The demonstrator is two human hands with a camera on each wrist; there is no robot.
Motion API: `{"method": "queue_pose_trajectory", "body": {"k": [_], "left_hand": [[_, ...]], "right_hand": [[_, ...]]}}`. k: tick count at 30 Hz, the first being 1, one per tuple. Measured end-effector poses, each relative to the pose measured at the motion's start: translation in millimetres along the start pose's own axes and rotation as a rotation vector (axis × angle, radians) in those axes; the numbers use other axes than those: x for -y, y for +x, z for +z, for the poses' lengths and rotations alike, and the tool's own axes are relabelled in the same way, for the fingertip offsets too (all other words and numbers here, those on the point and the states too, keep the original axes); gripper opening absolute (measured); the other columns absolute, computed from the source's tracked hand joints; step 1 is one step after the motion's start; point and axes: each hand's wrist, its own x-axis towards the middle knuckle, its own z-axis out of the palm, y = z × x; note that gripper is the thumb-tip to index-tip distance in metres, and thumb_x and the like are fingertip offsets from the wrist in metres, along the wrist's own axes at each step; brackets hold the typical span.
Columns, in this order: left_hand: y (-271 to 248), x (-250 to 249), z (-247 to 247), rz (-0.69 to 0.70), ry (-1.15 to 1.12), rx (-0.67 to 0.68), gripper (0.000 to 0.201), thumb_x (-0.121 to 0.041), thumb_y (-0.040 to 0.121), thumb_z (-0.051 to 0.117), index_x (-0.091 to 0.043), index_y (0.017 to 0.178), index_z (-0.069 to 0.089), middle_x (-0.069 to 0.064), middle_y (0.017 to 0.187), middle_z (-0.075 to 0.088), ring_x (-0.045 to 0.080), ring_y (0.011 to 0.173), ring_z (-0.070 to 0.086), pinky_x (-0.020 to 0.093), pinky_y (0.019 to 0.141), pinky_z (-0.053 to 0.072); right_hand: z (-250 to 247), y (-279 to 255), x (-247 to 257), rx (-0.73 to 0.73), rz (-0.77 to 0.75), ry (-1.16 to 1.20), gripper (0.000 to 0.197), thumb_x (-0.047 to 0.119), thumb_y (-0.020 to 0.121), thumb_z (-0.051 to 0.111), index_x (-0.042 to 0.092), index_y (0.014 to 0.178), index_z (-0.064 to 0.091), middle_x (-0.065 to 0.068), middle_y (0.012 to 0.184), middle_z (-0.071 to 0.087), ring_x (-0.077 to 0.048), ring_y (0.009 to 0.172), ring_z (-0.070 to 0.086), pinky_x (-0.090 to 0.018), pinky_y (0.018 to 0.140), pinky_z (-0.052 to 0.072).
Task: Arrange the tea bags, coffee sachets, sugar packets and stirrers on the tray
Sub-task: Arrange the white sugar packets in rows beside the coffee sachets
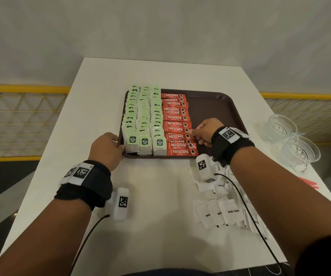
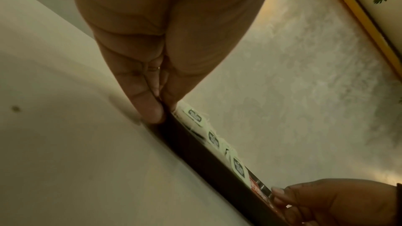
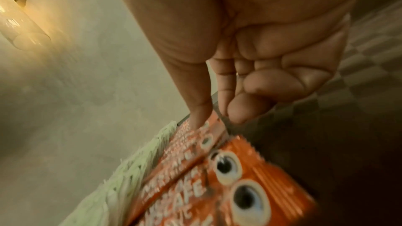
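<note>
A person's left hand [image 1: 106, 149] grips the near left corner of a dark brown tray [image 1: 218, 108] on a white table [image 1: 156, 196], thumb and fingers [image 2: 150, 109] pinched over the rim. The right hand [image 1: 207, 132] reaches into the tray, thumb and forefinger closed on the end of one coffee sachet [image 1: 177, 130] in the middle of the red column, the other fingers [image 3: 272, 82] curled into the palm.

Three rows of tea bags [image 1: 143, 120] with green tags fill the tray's left side, overlapping front to back. Just beside them runs the single column of red coffee sachets [image 1: 177, 124] (the labels read "Nescafe Classic"), touching the tea bags along its left edge. The right part of the tray shows bare brown surface.

White sugar packets [image 1: 220, 212] lie in a loose heap on the table near the tray's front right corner, under the right forearm, none of them on the tray. Red stirrers [image 1: 308, 183] lie at the table's right edge, well apart from the tray. Two clear glass bowls [image 1: 292, 140] stand beside the tray on the right, one just behind the other. Both wrists wear black bands carrying white marker blocks. A yellow railing [image 1: 25, 89] crosses behind the table.
</note>
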Motion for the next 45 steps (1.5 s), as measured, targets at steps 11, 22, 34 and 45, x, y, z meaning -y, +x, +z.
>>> {"method": "queue_pose_trajectory", "body": {"k": [11, 22, 34, 45], "left_hand": [[-4, 3, -7, 0.059, 0.144, -0.023, 0.050, -0.030, 0.089, 0.068, -0.004, 0.130, 0.054, 0.021, 0.124, 0.058, 0.040, 0.113, 0.057, 0.049, 0.097, 0.048], [-78, -119, 24, 0.497, 0.170, 0.134, 0.030, -0.038, 0.094, 0.062, -0.017, 0.115, 0.065, 0.002, 0.115, 0.060, 0.020, 0.101, 0.060, 0.036, 0.088, 0.049], [-153, -175, 153, 0.448, 0.536, 0.608, 0.044, -0.061, 0.087, 0.060, -0.017, 0.094, 0.060, -0.003, 0.088, 0.061, 0.010, 0.075, 0.054, 0.025, 0.060, 0.037], [-170, -174, 156, 0.259, 0.378, 0.527, 0.048, -0.047, 0.079, 0.077, -0.014, 0.107, 0.056, 0.001, 0.095, 0.064, 0.019, 0.087, 0.061, 0.037, 0.079, 0.051]], "right_hand": [[-55, -86, -41, -0.218, -0.191, 0.123, 0.025, 0.039, 0.089, 0.066, 0.014, 0.091, 0.062, -0.002, 0.079, 0.066, -0.013, 0.062, 0.059, -0.024, 0.055, 0.044], [-73, -127, -152, -0.229, -0.316, -0.094, 0.004, 0.022, 0.084, 0.071, 0.021, 0.085, 0.067, 0.003, 0.082, 0.067, -0.007, 0.069, 0.060, -0.025, 0.067, 0.047], [-64, -120, -210, 0.014, -0.374, -0.410, 0.060, 0.051, 0.077, 0.073, 0.026, 0.129, 0.056, 0.005, 0.119, 0.054, -0.012, 0.108, 0.052, -0.026, 0.087, 0.041], [-62, -116, -205, 0.110, -0.457, -0.494, 0.065, 0.053, 0.078, 0.071, 0.019, 0.131, 0.055, -0.003, 0.121, 0.052, -0.022, 0.111, 0.052, -0.034, 0.090, 0.045]]}}
